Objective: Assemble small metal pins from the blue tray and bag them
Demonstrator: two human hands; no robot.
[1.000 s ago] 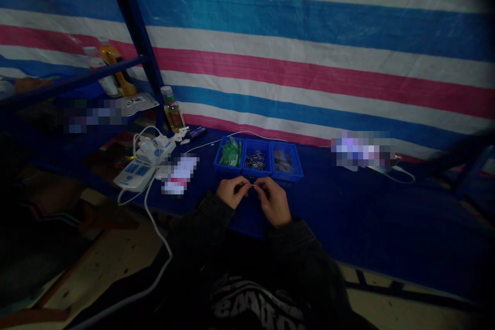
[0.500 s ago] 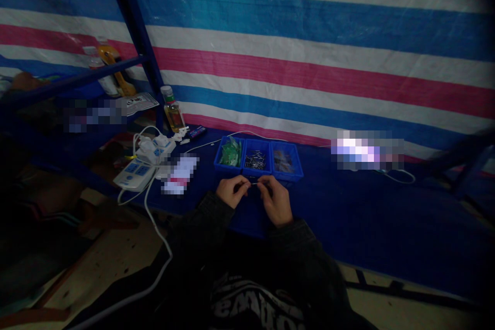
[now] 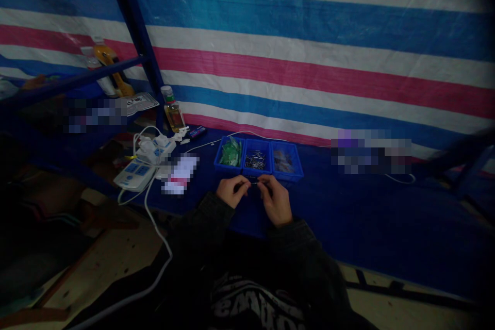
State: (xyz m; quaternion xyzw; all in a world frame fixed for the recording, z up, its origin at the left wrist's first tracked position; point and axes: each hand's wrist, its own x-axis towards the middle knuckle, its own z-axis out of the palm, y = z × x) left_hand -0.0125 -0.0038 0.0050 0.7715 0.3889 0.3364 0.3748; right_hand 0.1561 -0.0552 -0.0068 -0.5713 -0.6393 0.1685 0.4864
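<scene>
My left hand and my right hand meet close together over the blue table, fingertips pinched toward each other. Between them spans a small thin metal piece, its ends hidden by the fingers; the exact kind is too small to make out. Just beyond the hands stand three joined blue bins. Green packets fill the left bin. Short shiny metal pieces lie in the middle bin. Brownish items, hard to make out, lie in the right bin.
Left of the bins lie a lit phone, power strips with white cables and a bottle. A blurred-out object is at the back right. Striped sheeting hangs behind the table. Another person's arm shows dimly at far left.
My hands stay nearly in place, with the thin piece still between the fingertips. The bright blurred-out object at right has gone darker. At far left, the other person has shifted slightly.
</scene>
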